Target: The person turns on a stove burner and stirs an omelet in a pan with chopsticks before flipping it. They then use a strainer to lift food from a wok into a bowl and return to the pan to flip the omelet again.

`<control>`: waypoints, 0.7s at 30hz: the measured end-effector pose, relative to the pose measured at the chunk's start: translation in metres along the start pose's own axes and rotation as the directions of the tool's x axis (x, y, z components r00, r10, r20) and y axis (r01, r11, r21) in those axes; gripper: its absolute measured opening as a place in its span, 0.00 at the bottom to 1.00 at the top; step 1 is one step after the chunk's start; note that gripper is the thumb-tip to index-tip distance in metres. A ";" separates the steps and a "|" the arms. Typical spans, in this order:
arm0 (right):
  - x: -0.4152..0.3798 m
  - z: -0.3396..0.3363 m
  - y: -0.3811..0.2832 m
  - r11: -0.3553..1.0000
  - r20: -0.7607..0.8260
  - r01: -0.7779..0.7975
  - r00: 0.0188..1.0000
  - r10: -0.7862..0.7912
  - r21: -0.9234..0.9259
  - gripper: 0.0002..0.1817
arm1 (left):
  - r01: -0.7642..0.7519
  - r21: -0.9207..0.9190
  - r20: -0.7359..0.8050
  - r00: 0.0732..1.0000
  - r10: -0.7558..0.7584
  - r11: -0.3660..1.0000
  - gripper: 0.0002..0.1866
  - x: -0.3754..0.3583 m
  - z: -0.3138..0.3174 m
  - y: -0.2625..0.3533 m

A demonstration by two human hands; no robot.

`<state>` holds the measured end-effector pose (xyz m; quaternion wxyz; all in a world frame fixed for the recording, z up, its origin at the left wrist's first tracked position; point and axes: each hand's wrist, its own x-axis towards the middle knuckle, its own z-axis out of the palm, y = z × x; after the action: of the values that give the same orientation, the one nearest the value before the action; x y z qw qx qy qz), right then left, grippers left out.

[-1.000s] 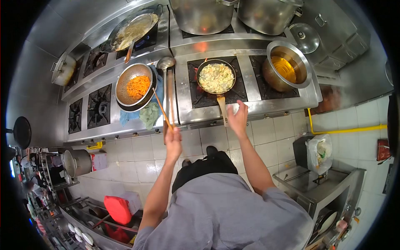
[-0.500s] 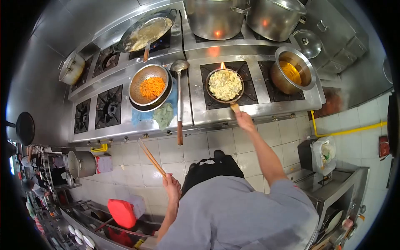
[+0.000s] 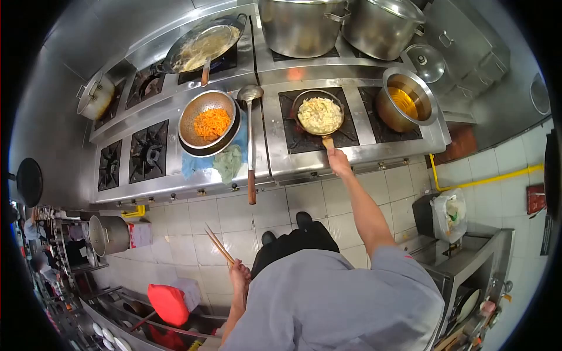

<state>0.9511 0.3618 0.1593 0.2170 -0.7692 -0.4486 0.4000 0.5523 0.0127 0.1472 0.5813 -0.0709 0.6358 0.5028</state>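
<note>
My right hand (image 3: pixel 338 162) is closed round the wooden handle of a frying pan (image 3: pixel 301 126), which is over the front middle burner. Pale yellow chopped food (image 3: pixel 320 115) fills the pan; it looks like egg, but I cannot be sure. Down by my left side, my left hand (image 3: pixel 239 275) grips a pair of long wooden chopsticks (image 3: pixel 220 247), their tips apart and pointing up and left over the floor. Left of the pan, a long-handled ladle (image 3: pixel 250 134) lies across the stove top. Beside it stands a perforated metal bowl (image 3: pixel 190 120) holding orange shredded food (image 3: pixel 212 124).
A deep pot of yellow liquid (image 3: pixel 404 102) stands right of the pan. Two big stockpots (image 3: pixel 304 29) and a wok (image 3: pixel 205 47) occupy the back burners. A green cloth (image 3: pixel 227 164) hangs by the stove's front edge. Behind me are a counter and a red item (image 3: pixel 168 304).
The food in the pan has shifted and gathered toward the right, baring the pan's left side. The flame behind the pan is no longer visible. The chopsticks have dipped slightly with my left hand.
</note>
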 end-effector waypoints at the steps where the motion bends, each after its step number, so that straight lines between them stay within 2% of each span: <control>1: -0.001 -0.003 0.004 0.998 0.019 0.032 0.999 -0.031 -0.057 0.32 | -0.018 -0.003 0.002 1.000 0.018 1.000 0.12 -0.001 0.007 0.012; 3: -0.003 -0.020 0.019 0.980 0.061 0.110 0.993 -0.101 -0.168 0.31 | -0.104 0.034 0.046 0.994 0.102 0.994 0.12 0.007 0.004 0.029; 4: 0.004 -0.025 0.033 0.980 0.077 0.147 0.987 -0.138 -0.136 0.30 | -0.128 0.050 0.036 0.991 0.127 0.990 0.12 0.012 -0.001 0.035; 6: 0.010 -0.021 0.022 0.994 0.017 0.085 0.996 -0.084 -0.067 0.29 | -0.167 0.094 0.008 0.986 0.167 0.982 0.13 0.023 -0.009 0.037; 8: 0.007 -0.010 0.007 0.997 0.020 0.047 0.999 -0.048 0.059 0.28 | -0.123 0.169 -0.020 0.991 0.128 0.978 0.13 0.034 -0.025 0.026; 9: 0.006 -0.005 -0.002 1.000 0.030 0.008 1.000 -0.008 0.009 0.29 | -0.107 0.208 -0.032 0.993 0.116 0.972 0.13 0.039 -0.031 0.020; 11: 0.003 -0.004 0.010 0.991 0.021 0.108 0.994 -0.107 -0.078 0.29 | -0.060 0.290 -0.040 0.996 0.074 0.955 0.13 0.043 -0.053 0.009; 14: 0.003 -0.028 0.029 0.974 0.030 0.152 0.988 -0.149 -0.169 0.30 | -0.036 0.381 -0.063 0.996 0.064 0.924 0.12 0.040 -0.070 -0.001; 18: 0.002 -0.012 -0.003 0.999 0.012 0.039 0.999 -0.039 0.008 0.31 | 0.057 0.419 -0.140 0.990 0.002 0.906 0.13 0.045 -0.095 -0.023; 21: 0.002 -0.010 0.013 0.974 0.007 0.195 0.981 -0.196 -0.111 0.30 | 0.126 0.521 -0.174 0.984 -0.040 0.844 0.14 0.037 -0.099 -0.021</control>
<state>0.9668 0.3573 0.1550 0.2128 -0.7330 -0.5433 0.3497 0.4889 -0.0510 0.0876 0.5479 0.0255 0.7895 0.2754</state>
